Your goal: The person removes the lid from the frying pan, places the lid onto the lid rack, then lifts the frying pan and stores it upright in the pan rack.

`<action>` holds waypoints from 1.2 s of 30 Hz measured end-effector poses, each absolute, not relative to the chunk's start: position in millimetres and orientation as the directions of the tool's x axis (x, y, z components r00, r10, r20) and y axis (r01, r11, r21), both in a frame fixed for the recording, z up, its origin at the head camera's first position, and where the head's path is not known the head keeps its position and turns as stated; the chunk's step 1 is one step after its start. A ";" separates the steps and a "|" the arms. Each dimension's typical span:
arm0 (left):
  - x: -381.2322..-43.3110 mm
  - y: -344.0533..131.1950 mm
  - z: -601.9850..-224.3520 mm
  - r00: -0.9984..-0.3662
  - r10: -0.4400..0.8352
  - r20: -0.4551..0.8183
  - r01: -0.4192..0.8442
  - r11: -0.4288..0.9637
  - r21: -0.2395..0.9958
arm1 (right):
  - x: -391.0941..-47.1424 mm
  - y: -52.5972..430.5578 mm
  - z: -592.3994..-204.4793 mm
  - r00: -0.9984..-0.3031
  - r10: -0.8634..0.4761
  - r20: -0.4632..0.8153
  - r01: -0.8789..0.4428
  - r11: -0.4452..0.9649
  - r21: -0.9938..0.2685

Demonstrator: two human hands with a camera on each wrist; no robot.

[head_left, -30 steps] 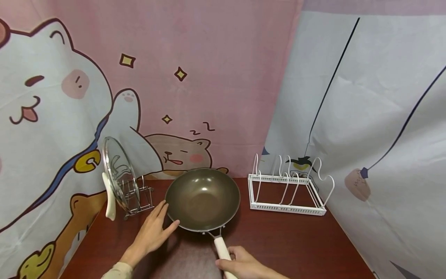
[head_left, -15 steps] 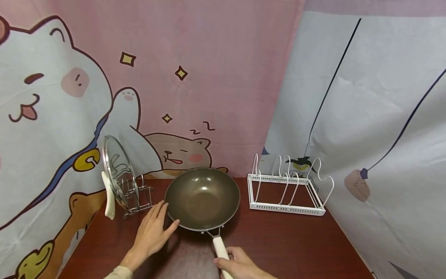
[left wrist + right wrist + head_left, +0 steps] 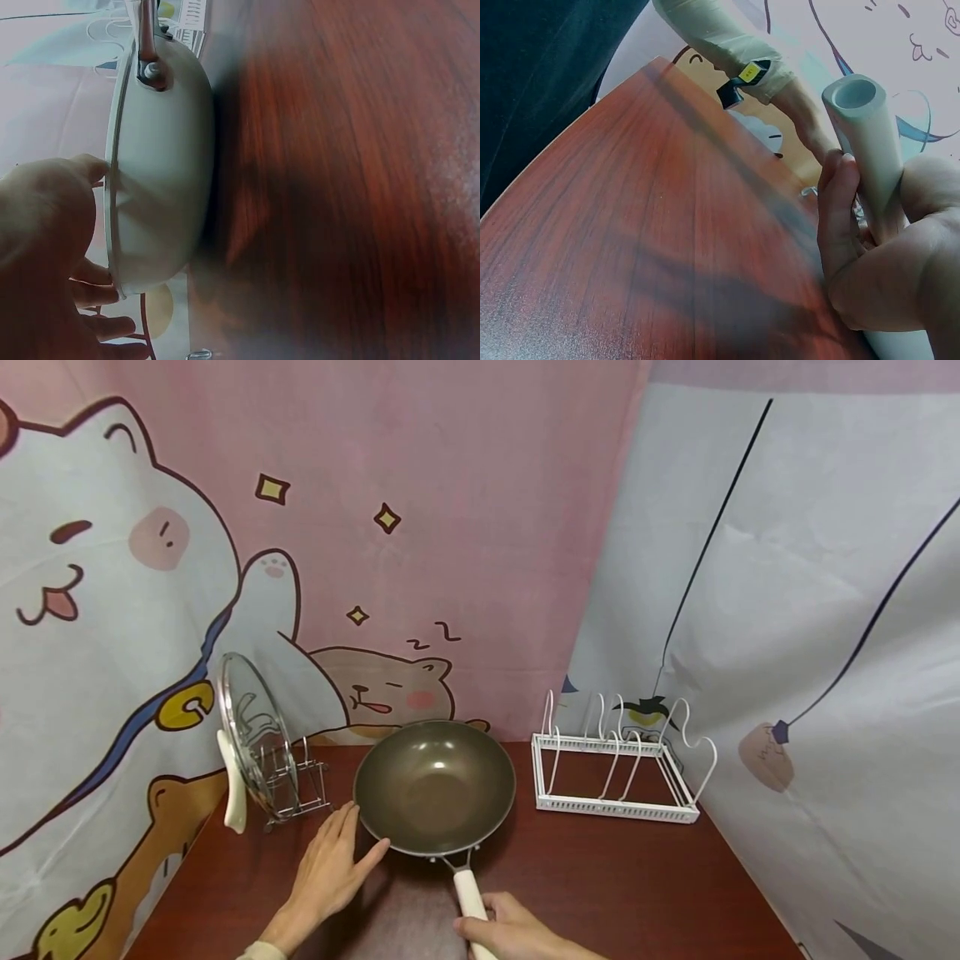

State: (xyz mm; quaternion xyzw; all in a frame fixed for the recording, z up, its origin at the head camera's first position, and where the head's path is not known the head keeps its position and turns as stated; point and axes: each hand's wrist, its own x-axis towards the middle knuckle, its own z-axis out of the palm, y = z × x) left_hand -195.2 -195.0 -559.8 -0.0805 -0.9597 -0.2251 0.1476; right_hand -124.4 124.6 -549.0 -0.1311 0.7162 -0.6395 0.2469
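Observation:
A brown-coated wok [image 3: 437, 789] with a pale outside stands in the middle of the table, its white handle [image 3: 470, 897] pointing toward me. My right hand [image 3: 513, 928] grips that handle near its end, and in the right wrist view the fingers and thumb wrap around it [image 3: 874, 150]. At the wok's left side, my left hand [image 3: 327, 864] lies with fingers extended and thumb spread. The left wrist view has the thumb tip and some fingertips right at the rim of the wok [image 3: 161, 172], whose pale side is close over the tabletop.
At the left, a wire rack [image 3: 300, 785] holds a glass lid [image 3: 255, 727] upright, with a white long-handled piece [image 3: 234, 785] beside it. A white rack [image 3: 618, 812] with upright loops stands at the right. Printed cloth [image 3: 480, 527] hangs behind the dark red table [image 3: 637, 885].
The handle end and my right hand have shifted slightly left. My left fingertips have slid a little toward me along the rim. The racks and lid stay put.

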 end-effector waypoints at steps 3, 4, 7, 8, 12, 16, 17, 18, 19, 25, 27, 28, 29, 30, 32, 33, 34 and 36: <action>-196.9 -195.8 -561.0 -0.940 0.097 0.328 0.232 0.884 0.405 | -125.3 122.6 -550.4 -0.843 -0.508 -0.179 0.110 0.163 -0.981; -197.7 -196.0 -561.0 -0.938 0.100 0.332 0.236 0.885 0.402 | -125.4 122.0 -550.7 -0.844 -0.507 -0.177 0.105 0.168 -0.980; -200.0 -197.1 -561.4 -0.929 0.110 0.353 0.255 0.882 0.396 | -125.7 120.5 -551.5 -0.848 -0.500 -0.176 0.095 0.183 -0.978; -200.9 -197.6 -561.7 -0.926 0.115 0.359 0.262 0.881 0.394 | -125.6 120.4 -551.5 -0.847 -0.502 -0.177 0.094 0.187 -0.978; -204.5 -199.1 -562.0 -0.905 0.142 0.402 0.306 0.873 0.380 | -125.7 120.6 -550.7 -0.843 -0.507 -0.181 0.087 0.203 -0.975; -208.2 -201.0 -561.1 -0.885 0.167 0.434 0.340 0.869 0.359 | -125.8 119.4 -550.2 -0.839 -0.508 -0.193 0.092 0.218 -0.972; -208.9 -201.7 -560.9 -0.885 0.170 0.434 0.342 0.869 0.358 | -125.7 118.7 -550.3 -0.839 -0.508 -0.195 0.093 0.219 -0.971; -209.5 -202.4 -560.5 -0.886 0.173 0.431 0.344 0.868 0.358 | -125.4 118.0 -550.4 -0.839 -0.508 -0.195 0.094 0.219 -0.971; -210.0 -203.1 -560.2 -0.887 0.176 0.426 0.344 0.867 0.359 | -125.2 117.2 -550.7 -0.839 -0.507 -0.197 0.097 0.218 -0.971; -214.0 -207.1 -558.3 -0.892 0.194 0.409 0.358 0.855 0.376 | -123.4 111.1 -552.3 -0.844 -0.498 -0.201 0.120 0.190 -0.974; -215.9 -208.2 -558.2 -0.892 0.197 0.407 0.362 0.850 0.382 | -123.5 109.1 -552.8 -0.841 -0.502 -0.200 0.127 0.176 -0.976; -216.9 -208.8 -558.5 -0.893 0.199 0.405 0.363 0.848 0.385 | -123.7 108.2 -553.0 -0.839 -0.507 -0.199 0.130 0.168 -0.977; -217.6 -209.4 -558.6 -0.894 0.200 0.400 0.363 0.847 0.388 | -123.9 107.3 -553.2 -0.836 -0.512 -0.196 0.130 0.163 -0.978; -218.3 -210.0 -558.9 -0.897 0.202 0.394 0.363 0.845 0.393 | -124.0 106.4 -553.3 -0.834 -0.516 -0.196 0.131 0.160 -0.978; -219.8 -211.3 -559.4 -0.903 0.206 0.377 0.360 0.841 0.403 | -124.1 104.9 -553.4 -0.829 -0.525 -0.192 0.131 0.152 -0.980; -220.6 -212.0 -559.6 -0.907 0.207 0.367 0.357 0.840 0.408 | -124.0 104.1 -553.4 -0.827 -0.528 -0.193 0.133 0.149 -0.980; -221.1 -212.7 -559.2 -0.910 0.209 0.359 0.356 0.838 0.413 | -123.9 103.2 -553.3 -0.825 -0.531 -0.192 0.134 0.146 -0.980; -222.7 -214.1 -558.7 -0.914 0.213 0.346 0.354 0.836 0.419 | -123.6 101.3 -553.2 -0.825 -0.532 -0.190 0.135 0.142 -0.981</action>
